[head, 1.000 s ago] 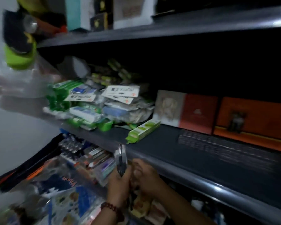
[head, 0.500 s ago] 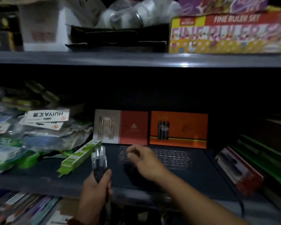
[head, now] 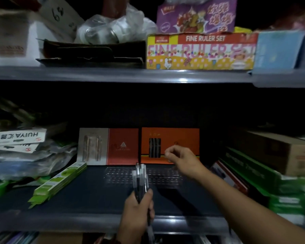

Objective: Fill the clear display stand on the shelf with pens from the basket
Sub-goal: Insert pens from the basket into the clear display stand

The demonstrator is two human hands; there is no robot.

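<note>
My left hand (head: 137, 213) grips a bundle of several dark pens (head: 140, 180), held upright over the front of the middle shelf. Behind the pens, the clear display stand (head: 123, 175) lies on the shelf with rows of small slots. A red backing card (head: 122, 147) and an orange backing card (head: 183, 138) stand behind it. My right hand (head: 181, 159) reaches over the stand's back right, fingers curled, fingertips close to the orange card. Whether it pinches anything is too dark to tell. The basket is out of sight.
A green flat box (head: 58, 184) lies tilted left of the stand, beside a heap of bagged stationery (head: 25, 155). Green and red boxes (head: 245, 175) and a cardboard carton (head: 289, 152) crowd the right. The upper shelf (head: 113, 74) carries a ruler set box (head: 201, 51).
The view swung from the left shelf section to face the stand. My left hand rose with the pens to the shelf front. My right hand left them and reached back right to the orange card.
</note>
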